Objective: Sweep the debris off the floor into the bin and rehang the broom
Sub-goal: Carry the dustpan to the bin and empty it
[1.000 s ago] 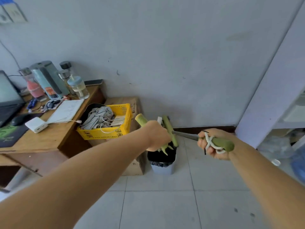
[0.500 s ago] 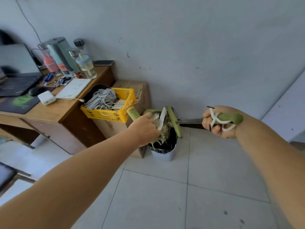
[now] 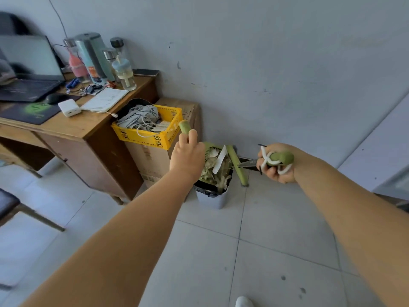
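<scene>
Left hand [image 3: 187,156] clenched round dustpan handle [image 3: 185,126], tipping debris [image 3: 215,168] over bin [image 3: 212,197]; right hand [image 3: 276,166] clenched round broom handle [image 3: 282,157], parked beside bin.

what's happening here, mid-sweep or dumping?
Dumping. The left hand grips the green dustpan handle, tipping the green dustpan of scraps and paper debris over the small grey bin with a black liner. The right hand grips the green broom handle with a white hanging loop; the broom head hangs beside the bin. The broom is not yet rehung.
</scene>
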The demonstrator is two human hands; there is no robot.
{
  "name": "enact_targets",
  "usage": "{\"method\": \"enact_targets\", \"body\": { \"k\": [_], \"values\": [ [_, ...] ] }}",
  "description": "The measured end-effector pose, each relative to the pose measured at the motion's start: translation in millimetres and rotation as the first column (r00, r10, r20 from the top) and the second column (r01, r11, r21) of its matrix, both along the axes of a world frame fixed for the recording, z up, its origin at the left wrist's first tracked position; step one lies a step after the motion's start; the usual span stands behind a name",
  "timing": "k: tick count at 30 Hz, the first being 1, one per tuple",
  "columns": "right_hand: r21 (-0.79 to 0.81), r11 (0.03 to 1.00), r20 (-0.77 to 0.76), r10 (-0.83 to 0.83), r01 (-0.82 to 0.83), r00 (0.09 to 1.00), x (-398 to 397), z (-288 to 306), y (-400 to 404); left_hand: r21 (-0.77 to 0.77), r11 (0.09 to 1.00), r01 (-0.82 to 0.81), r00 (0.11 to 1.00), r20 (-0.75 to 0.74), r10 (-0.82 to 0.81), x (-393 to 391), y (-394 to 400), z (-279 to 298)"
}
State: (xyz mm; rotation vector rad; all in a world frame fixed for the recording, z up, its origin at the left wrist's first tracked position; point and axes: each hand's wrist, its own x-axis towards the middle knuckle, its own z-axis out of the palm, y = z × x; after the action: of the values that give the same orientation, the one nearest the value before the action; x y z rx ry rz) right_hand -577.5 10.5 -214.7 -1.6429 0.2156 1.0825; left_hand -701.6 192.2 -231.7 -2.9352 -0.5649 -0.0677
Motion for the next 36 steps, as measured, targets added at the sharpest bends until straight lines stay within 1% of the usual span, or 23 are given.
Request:
{"method": "enact_targets", "body": {
  "k": [1, 2, 3, 4, 6, 7, 8, 9, 10, 11, 12, 13, 14, 17, 18, 21, 24, 27, 30, 32, 36],
  "values": [
    [-0.007, 1.000, 0.002, 0.009, -0.009, 1.000, 1.8, -2.2, -2.1, -0.101, 0.995, -0.008, 0.999, 0.037, 0.012, -1.9, 0.6, -2.0],
    [-0.015, 1.000, 0.003, 0.025, -0.025, 1.000, 3.6, -3.8, -3.4, -0.233, 0.972, -0.023, 0.995, 0.091, 0.046, -3.4, 2.1, -4.0],
    [-0.020, 0.999, 0.001, 0.036, -0.036, 0.999, 5.5, -4.7, -4.9, -0.381, 0.924, -0.034, 0.983, 0.156, 0.101, -3.2, 3.2, -5.6],
    [-0.021, 0.999, -0.006, 0.043, -0.043, 0.999, 7.5, -5.0, -6.1, -0.515, 0.856, -0.037, 0.957, 0.230, 0.179, -1.7, 2.7, -6.4],
    [-0.012, 0.998, -0.025, 0.056, -0.056, 0.998, 13.5, -4.9, -9.5, -0.684, 0.727, -0.048, 0.857, 0.345, 0.382, 6.5, -5.8, -6.4],
    [-0.005, 0.998, -0.035, 0.062, -0.062, 0.998, 16.4, -4.4, -11.7, -0.755, 0.652, -0.063, 0.779, 0.371, 0.505, 12.7, -11.3, -5.6],
    [0.002, 0.998, -0.043, 0.066, -0.066, 0.997, 20.0, -3.9, -14.5, -0.836, 0.543, -0.079, 0.681, 0.352, 0.642, 21.3, -15.0, -5.6],
    [0.010, 0.997, -0.049, 0.071, -0.070, 0.996, 24.1, -3.8, -18.0, -0.920, 0.384, -0.074, 0.566, 0.278, 0.776, 30.8, -18.0, -4.0],
    [0.020, 0.997, -0.054, 0.071, -0.070, 0.996, 28.4, -4.1, -21.7, -0.978, 0.204, -0.036, 0.473, 0.163, 0.866, 40.7, -18.4, -3.5],
    [0.036, 0.997, -0.060, 0.069, -0.066, 0.996, 33.0, -4.6, -25.2, -0.999, 0.040, 0.023, 0.439, 0.046, 0.897, 50.0, -19.1, -3.0],
    [0.054, 0.996, -0.067, 0.067, -0.064, 0.995, 37.2, -5.3, -28.4, -0.994, -0.076, 0.073, 0.453, -0.035, 0.891, 58.3, -21.4, -2.5],
    [0.067, 0.996, -0.073, 0.071, -0.066, 0.995, 41.0, -6.0, -31.6, -0.984, -0.133, 0.119, 0.461, -0.064, 0.885, 65.6, -25.5, -2.8],
    [0.072, 0.995, -0.074, 0.079, -0.074, 0.994, 44.3, -6.3, -34.7, -0.979, -0.138, 0.153, 0.437, -0.058, 0.897, 72.3, -30.5, -3.9],
    [0.066, 0.994, -0.058, 0.091, -0.087, 0.994, 55.3, -5.8, -45.7, -0.979, -0.037, 0.199, 0.320, 0.029, 0.947, 86.5, -42.6, -10.2],
    [0.070, 0.993, -0.056, 0.094, -0.090, 0.994, 60.1, -5.6, -50.5, -0.978, -0.025, 0.207, 0.299, 0.039, 0.954, 89.7, -45.0, -13.4],
    [0.104, 0.989, -0.109, 0.114, -0.103, 0.987, 72.7, -5.6, -67.1, -0.975, -0.029, 0.222, 0.260, 0.031, 0.965, 93.1, -52.8, -17.6],
    [0.070, 0.986, -0.124, 0.157, -0.149, 0.980, 79.4, -8.5, -79.7, -0.970, -0.017, 0.243, 0.215, 0.037, 0.976, 96.5, -55.7, -19.4],
    [0.012, 0.983, -0.119, 0.182, -0.182, 0.976, 83.0, -8.5, -86.8, -0.965, -0.012, 0.261, 0.207, 0.044, 0.977, 97.2, -58.0, -13.2],
    [-0.047, 0.979, -0.161, 0.190, -0.199, 0.968, 80.3, -6.7, -93.1, -0.958, 0.002, 0.287, 0.199, 0.062, 0.978, 95.6, -61.3, -8.3],
    [-0.093, 0.971, -0.182, 0.202, -0.221, 0.962, 74.8, -3.9, -94.2, -0.957, 0.025, 0.288, 0.215, 0.090, 0.973, 95.0, -64.8, -7.1],
    [-0.180, 0.939, -0.110, 0.277, -0.294, 0.954, 70.7, -8.6, -95.9, -0.961, 0.096, 0.259, 0.268, 0.167, 0.949, 93.0, -72.5, -7.9]
  ]
}}
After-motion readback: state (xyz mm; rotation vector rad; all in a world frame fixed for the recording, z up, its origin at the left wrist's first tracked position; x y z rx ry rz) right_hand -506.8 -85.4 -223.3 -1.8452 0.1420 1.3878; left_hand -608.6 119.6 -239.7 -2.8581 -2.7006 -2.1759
